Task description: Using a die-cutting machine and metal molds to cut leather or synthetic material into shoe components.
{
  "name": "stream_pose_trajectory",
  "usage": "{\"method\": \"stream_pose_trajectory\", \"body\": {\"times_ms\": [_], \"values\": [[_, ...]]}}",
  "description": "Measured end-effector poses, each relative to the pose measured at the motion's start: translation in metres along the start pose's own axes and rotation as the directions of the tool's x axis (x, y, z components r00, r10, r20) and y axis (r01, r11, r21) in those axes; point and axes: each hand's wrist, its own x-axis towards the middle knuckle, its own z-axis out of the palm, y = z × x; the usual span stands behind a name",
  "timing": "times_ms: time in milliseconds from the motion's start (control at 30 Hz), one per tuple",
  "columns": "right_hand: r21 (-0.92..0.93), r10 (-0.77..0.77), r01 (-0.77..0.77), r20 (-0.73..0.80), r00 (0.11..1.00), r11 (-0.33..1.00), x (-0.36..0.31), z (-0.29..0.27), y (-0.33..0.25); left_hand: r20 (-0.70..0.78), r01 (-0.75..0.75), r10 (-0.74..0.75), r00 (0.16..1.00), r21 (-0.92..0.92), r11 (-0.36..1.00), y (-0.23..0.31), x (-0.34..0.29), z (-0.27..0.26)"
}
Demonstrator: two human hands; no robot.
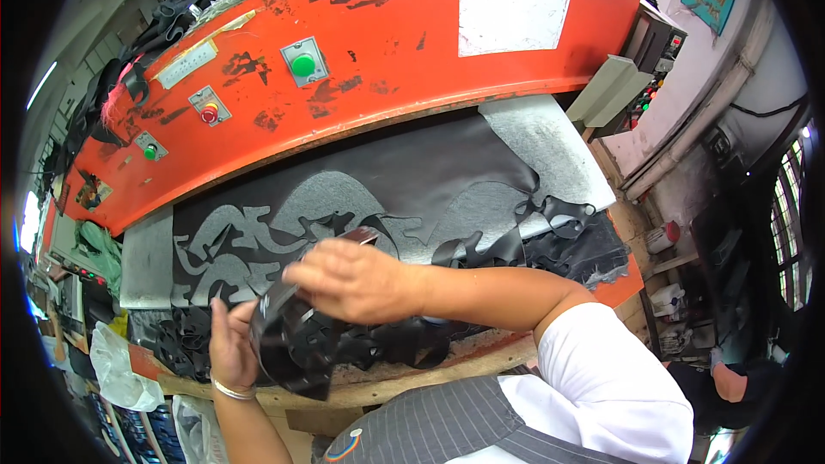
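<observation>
Between my hands is a dark, shiny, curved piece point(288, 339), blurred by motion, that looks like a cutting die. My right hand point(357, 282) is closed over its upper part, with curled fingers smeared by motion; a reddish-brown edge juts out beyond them. At its left side my left hand point(230, 348) has the thumb up, the other fingers partly hidden behind the piece. Beneath lies a black leather-like sheet point(412, 159) with curved shapes cut out of it, on a pale grey cutting board point(541, 133). Black offcuts point(494, 249) trail along the sheet's right front side.
A long orange press beam point(412, 30) spans the far side, with a green button point(302, 65) and a red button point(209, 112). Its control box point(640, 77) stands at the right end. Black scraps point(576, 253) line the near edge. A clear plastic bag point(125, 374) hangs at left.
</observation>
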Motion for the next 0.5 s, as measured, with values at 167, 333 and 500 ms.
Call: {"method": "stream_pose_trajectory", "body": {"times_ms": [167,333,500], "values": [[0.016,0.047,-0.05,0.153,0.987,0.999,-0.011,-0.021,-0.026,-0.237,0.126,-0.21,0.948,-0.327,0.937,-0.032,-0.013,0.044],[0.508,0.605,-0.685,0.346,0.717,0.522,-0.037,-0.044,-0.058,-0.353,-0.091,-0.071,0.933,-0.423,0.902,-0.058,-0.009,0.071],[0.386,0.659,-0.825,0.498,0.564,0.414,-0.046,-0.021,-0.095,-0.429,-0.263,0.116,0.896,-0.301,0.917,-0.081,0.016,0.108]]}}
